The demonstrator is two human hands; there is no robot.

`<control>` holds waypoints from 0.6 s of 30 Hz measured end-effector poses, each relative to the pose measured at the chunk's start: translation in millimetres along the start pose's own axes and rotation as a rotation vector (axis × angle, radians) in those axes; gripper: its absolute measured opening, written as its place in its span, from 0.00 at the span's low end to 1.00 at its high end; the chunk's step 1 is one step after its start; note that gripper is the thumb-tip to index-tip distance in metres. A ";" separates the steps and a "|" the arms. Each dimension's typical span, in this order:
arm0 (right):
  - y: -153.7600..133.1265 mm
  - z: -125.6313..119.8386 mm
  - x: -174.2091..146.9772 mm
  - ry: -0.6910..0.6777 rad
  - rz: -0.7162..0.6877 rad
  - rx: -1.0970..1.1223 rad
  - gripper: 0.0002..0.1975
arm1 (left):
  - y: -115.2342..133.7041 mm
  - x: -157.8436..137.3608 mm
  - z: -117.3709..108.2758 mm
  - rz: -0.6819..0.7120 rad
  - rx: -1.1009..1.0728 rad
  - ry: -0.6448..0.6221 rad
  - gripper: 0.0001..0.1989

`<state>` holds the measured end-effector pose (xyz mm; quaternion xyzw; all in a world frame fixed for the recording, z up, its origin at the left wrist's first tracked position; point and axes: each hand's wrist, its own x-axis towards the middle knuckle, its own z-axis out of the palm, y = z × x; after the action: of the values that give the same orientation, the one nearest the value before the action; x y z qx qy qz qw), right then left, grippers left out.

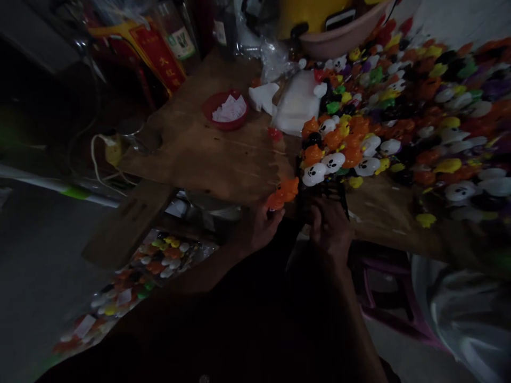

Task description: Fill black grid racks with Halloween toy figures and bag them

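My left grip [263,230] is closed around a pair of smooth, rounded glossy orange plastic figures with small pointed ears [283,193], held just left of a black openwork basket [342,196]. My right grip [332,227] has its fingers bent against the near end of that basket; in this dim light I cannot tell whether it clasps the edge or only rests there. Shiny egg-headed white figures with black faces [334,163] crowd the far part of the basket, among orange ones. Beneath the basket is the worn, brown wooden counter [235,165]. To the basket's right spreads a heap of small glossy multicoloured plastic figures [447,138]. Beyond it lies a cloudy white, creased plastic sheet [297,103]. Farther left of the basket sits a round red plastic bowl [211,111] containing flat white paper slips [230,108].
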<state>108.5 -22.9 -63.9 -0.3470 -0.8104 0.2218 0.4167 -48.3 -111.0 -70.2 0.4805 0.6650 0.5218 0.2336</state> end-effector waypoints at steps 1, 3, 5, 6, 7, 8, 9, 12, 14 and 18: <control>-10.2 -4.8 -7.8 -0.031 0.041 0.079 0.12 | 1.5 -4.6 2.0 0.067 0.045 0.015 0.17; -28.3 -8.4 -20.4 -0.118 0.119 0.235 0.11 | 4.2 -12.1 8.5 0.221 0.108 0.034 0.24; -39.7 -5.8 -27.6 -0.168 0.190 0.322 0.10 | 6.5 -16.8 15.8 0.310 0.138 0.029 0.31; -42.5 -3.6 -29.4 -0.159 0.220 0.336 0.09 | 7.7 -18.2 18.9 0.315 0.149 0.016 0.33; -44.0 -1.5 -30.3 -0.140 0.248 0.339 0.08 | 9.0 -19.1 21.0 0.306 0.155 -0.002 0.34; -44.6 0.1 -30.6 -0.121 0.267 0.339 0.08 | 10.5 -19.6 22.2 0.299 0.152 -0.024 0.33; -44.9 1.0 -30.6 -0.111 0.270 0.337 0.08 | 12.2 -20.0 22.4 0.308 0.140 -0.050 0.33; -46.2 -2.0 -30.0 -0.120 0.209 0.317 0.07 | 18.6 -22.2 17.7 0.397 0.083 -0.120 0.32; -44.8 -9.9 -28.7 -0.097 0.187 0.311 0.06 | 22.6 -24.7 11.9 0.454 0.093 -0.154 0.33; -24.0 -33.9 -21.9 0.080 0.359 0.208 0.07 | 18.2 -18.8 -0.9 0.410 0.120 -0.162 0.28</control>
<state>136.6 -52.7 -41.0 -0.4494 -0.6913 0.3609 0.4358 -33.8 -128.1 -56.8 0.6590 0.5625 0.4774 0.1465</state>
